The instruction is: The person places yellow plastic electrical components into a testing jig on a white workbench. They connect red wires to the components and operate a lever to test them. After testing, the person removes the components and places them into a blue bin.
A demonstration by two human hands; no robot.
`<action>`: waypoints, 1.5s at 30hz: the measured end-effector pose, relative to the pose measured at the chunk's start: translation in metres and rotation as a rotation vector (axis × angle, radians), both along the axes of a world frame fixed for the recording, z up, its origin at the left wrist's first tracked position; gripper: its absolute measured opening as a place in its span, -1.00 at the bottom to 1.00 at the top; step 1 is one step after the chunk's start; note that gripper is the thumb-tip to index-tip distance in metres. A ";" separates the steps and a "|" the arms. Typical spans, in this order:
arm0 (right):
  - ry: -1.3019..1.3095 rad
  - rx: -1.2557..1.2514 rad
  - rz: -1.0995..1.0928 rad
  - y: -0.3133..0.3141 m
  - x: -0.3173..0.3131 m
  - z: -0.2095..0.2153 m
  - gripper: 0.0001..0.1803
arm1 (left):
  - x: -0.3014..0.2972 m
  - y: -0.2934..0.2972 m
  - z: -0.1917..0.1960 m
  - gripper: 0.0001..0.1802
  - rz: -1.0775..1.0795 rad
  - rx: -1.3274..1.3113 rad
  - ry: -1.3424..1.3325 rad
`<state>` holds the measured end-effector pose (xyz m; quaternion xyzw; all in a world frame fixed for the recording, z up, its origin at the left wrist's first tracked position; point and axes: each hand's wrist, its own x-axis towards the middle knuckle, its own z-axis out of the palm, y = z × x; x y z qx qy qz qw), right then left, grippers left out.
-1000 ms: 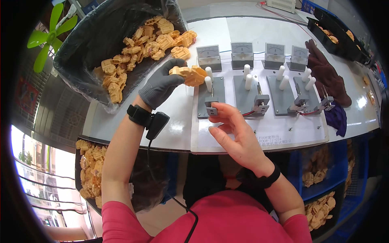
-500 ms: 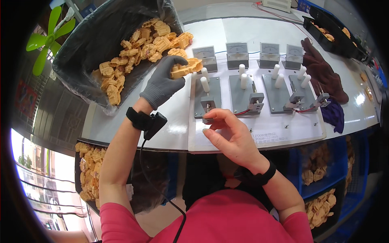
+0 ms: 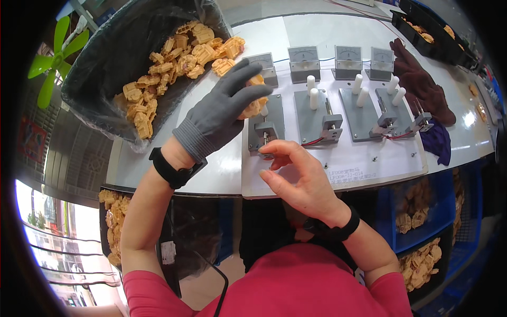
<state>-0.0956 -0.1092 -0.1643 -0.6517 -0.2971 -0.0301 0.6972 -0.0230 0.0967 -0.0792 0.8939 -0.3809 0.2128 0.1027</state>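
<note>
My left hand (image 3: 215, 110), in a grey glove, is closed round a tan moulded plastic part (image 3: 254, 108). It holds the part over the leftmost grey test fixture (image 3: 277, 112), hiding most of that fixture's white pegs. Whether the part sits on the pegs cannot be made out. My bare right hand (image 3: 301, 182) is at the near end of the same fixture, thumb and forefinger apart. Its forefinger tip is at the small grey block (image 3: 266, 152) there; contact is unclear. Nothing shows between its fingers.
A black plastic-lined bin (image 3: 100, 68) holds several tan parts at left. Three more fixtures (image 3: 308, 121) with white pegs stand to the right, gauges (image 3: 303, 64) behind. A dark brown cloth (image 3: 422, 87) and a black tray (image 3: 420, 39) are at right; blue crates (image 3: 425, 235) stand below the table.
My left hand has come right and nearer, turning back-up, bringing the tan part over the leftmost fixture. My right hand has barely moved. The whole view has shifted slightly.
</note>
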 end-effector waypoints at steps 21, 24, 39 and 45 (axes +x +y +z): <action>-0.108 -0.034 -0.274 0.003 -0.005 -0.014 -0.63 | 0.043 0.102 -0.021 -0.08 0.425 -0.048 0.528; -0.141 -0.073 -0.242 0.001 -0.006 -0.008 -0.68 | 0.085 0.123 -0.025 -0.07 0.663 0.084 0.641; -0.176 -0.116 -0.106 -0.009 -0.004 0.003 -0.68 | 0.146 0.094 -0.080 -0.15 0.872 0.163 0.565; -0.202 -0.113 -0.139 -0.005 -0.004 -0.001 -0.78 | 0.082 0.103 -0.072 -0.17 0.960 0.449 0.400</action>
